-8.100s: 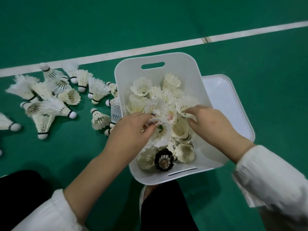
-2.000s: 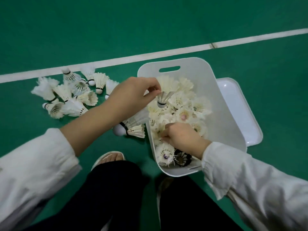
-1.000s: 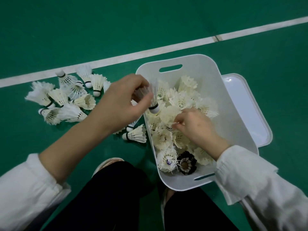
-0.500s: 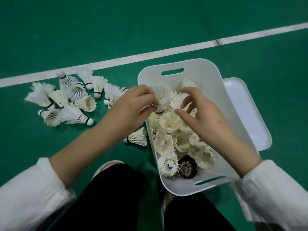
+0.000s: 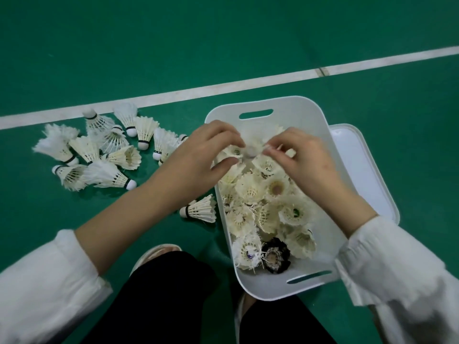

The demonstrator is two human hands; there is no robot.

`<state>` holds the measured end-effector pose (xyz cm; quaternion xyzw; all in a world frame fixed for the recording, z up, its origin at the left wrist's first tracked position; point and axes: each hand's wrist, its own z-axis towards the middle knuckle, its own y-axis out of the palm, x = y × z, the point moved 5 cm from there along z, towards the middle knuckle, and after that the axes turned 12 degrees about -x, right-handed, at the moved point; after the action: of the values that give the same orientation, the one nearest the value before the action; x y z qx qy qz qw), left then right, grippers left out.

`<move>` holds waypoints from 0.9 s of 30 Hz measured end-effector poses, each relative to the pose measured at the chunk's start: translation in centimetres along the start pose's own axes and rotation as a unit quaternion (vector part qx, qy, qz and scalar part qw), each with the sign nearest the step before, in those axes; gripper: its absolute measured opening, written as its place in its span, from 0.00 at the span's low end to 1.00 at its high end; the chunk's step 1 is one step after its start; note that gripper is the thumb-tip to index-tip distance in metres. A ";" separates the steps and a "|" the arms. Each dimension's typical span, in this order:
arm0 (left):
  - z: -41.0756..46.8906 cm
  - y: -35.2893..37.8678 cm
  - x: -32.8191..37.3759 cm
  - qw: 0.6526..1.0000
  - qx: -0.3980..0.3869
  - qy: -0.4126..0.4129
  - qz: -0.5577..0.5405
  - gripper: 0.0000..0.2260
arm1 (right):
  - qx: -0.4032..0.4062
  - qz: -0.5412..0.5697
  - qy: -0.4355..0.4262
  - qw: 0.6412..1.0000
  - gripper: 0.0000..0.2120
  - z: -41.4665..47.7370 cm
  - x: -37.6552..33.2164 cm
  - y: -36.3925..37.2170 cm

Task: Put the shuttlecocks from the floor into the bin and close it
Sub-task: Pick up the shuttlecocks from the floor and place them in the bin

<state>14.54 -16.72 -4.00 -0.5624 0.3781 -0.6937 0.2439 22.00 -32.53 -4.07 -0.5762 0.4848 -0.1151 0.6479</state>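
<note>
Far on my left I see a pile of shuttlecocks lying on the green floor, just below the white line. They lie on their sides and touch each other.

Next comes the left sleeve, white, and the bare arm going up to the left hand. This hand is over the left edge of the bin. Its fingers are curled, and its thumb and first finger pinch the held shuttlecock. That one is a bit blurry, up above the far half of the bin, with its round tip facing me.

Below the left arm, one lone shuttlecock lies on the floor, just beside the bin's left wall. Near the bottom I see black trousers and the tip of a light shoe.

The white bin stands open on the floor. It holds many packed shuttlecocks, feathers up, and a dark shuttlecock sits at the near end.

The right hand is over the bin too. Its curled fingertips pinch the feathers of the held shuttlecock from the other side. So both hands have hold of it.

Right of the bin, the white lid lies flat on the floor, partly under the bin. The right sleeve covers the bin's near right corner.
</note>
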 end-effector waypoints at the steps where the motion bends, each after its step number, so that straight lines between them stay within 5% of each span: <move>1: -0.2 -0.1 -0.3 1.000 0.011 -0.018 -0.007 0.09 | 0.019 -0.012 0.032 0.999 0.09 0.1 1.1 -0.5; 6: -2.0 1.7 -2.1 0.998 -0.015 -0.059 -0.002 0.05 | -0.067 -0.103 0.100 0.987 0.11 1.5 4.9 2.5; 11: -4.1 1.8 -2.8 0.990 0.060 -0.100 -0.074 0.05 | -0.133 -0.155 0.122 0.971 0.11 2.4 5.3 5.3; 16: -6.0 5.9 -6.8 0.978 -0.101 -0.177 -0.048 0.06 | -0.168 -0.167 0.141 0.961 0.17 1.8 4.6 4.6; 23: -7.0 12.2 -9.3 0.962 -0.228 -0.148 0.035 0.25 | -0.122 -0.158 -0.059 0.978 0.12 -0.9 -5.5 1.6; 27: -6.6 13.8 -11.2 0.954 -0.234 -0.183 0.041 0.21 | -0.136 -0.203 -0.118 0.963 0.08 -0.3 -11.0 4.9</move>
<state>9.76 -14.75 -22.18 -0.7046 0.5017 -0.4607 0.1991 14.25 -23.43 -2.80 -0.7545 0.2893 -0.1084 0.5791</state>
